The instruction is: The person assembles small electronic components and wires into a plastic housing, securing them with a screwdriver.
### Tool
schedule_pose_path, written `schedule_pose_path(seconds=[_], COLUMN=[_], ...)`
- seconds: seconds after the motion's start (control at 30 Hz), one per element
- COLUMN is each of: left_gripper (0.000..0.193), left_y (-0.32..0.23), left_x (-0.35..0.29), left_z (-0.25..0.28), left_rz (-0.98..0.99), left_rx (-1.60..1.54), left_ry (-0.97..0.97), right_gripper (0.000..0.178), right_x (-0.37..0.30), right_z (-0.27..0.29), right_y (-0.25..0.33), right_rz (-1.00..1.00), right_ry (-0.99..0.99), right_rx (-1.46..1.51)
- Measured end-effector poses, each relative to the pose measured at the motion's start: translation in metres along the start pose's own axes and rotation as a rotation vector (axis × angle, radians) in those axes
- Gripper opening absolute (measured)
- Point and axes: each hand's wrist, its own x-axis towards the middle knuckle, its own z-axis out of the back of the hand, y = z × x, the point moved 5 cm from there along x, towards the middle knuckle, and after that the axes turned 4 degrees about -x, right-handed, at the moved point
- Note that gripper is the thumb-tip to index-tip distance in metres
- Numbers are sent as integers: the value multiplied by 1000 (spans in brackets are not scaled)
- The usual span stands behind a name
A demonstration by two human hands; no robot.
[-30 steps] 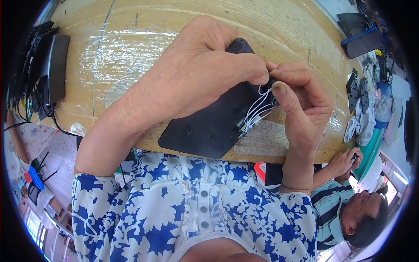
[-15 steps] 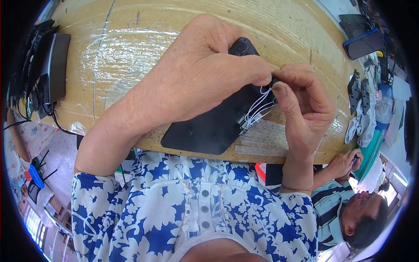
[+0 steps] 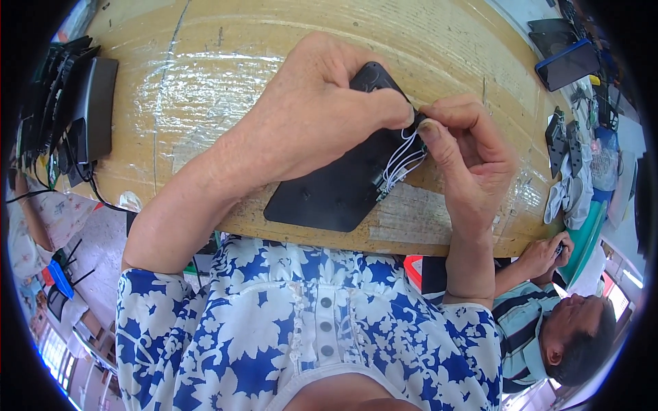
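A flat black plastic panel (image 3: pixel 325 195) is tilted across the near part of the table, its far end under my left hand (image 3: pixel 322 109). My left fingers wrap round its far edge, and the thumb presses by its right side. Several thin white wires (image 3: pixel 404 161) run from a small green circuit board (image 3: pixel 384 186) at the panel's right edge up to a small black part (image 3: pixel 419 120). My right hand (image 3: pixel 473 147) pinches that black part between thumb and forefinger, touching the panel's edge beside my left thumb. The fingers partly hide the part's shape.
Black panels (image 3: pixel 55 103) with cables stand stacked at the left, beside a grey-black case (image 3: pixel 100 106). At the right lie a blue-edged phone (image 3: pixel 567 65), black brackets (image 3: pixel 564 142), white cloth-like pieces (image 3: pixel 569 195) and a green tray (image 3: pixel 591 229). A co-worker (image 3: pixel 569 335) sits close on the right.
My hands, still pinching and gripping, have shifted slightly left in the view. The panel's near end sits a little higher and further right. The white wires are bunched slightly differently.
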Motion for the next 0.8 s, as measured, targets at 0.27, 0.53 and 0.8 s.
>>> schedule_pose_path(seconds=[0.27,0.53,0.8], left_gripper=[15,17,14], left_y=[-6,-10,0], left_x=[-4,-6,-1], left_z=[1,3,-2], left_rz=[49,-11,86], left_rx=[0,59,43], left_ry=[86,94,72], right_gripper=[14,15,12], right_x=[0,-4,2], right_z=[0,-4,3], right_y=[13,22,7], right_rz=[221,281,128], right_ry=[-21,-66,53], right_rx=[-189,-234,-171])
